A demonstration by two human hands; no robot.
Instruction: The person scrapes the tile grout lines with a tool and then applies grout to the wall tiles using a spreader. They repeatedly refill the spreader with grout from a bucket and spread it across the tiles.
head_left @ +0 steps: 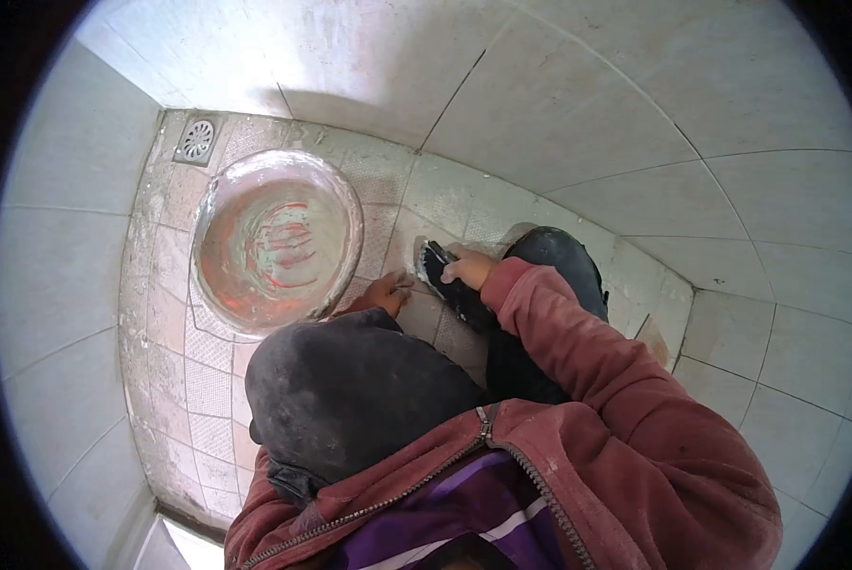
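Note:
I squat over a tiled floor in a corner. My right hand is closed on a black brush-like tool whose head rests on a wet, pale patch of floor tile. My left hand is just left of it, low at the floor, fingers bent toward the tool; whether it holds anything I cannot tell. My dark-trousered knees hide the floor beneath both hands.
A round clear basin with reddish, murky water stands on the floor left of my hands. A square metal floor drain sits in the far left corner. Tiled walls close in on all sides.

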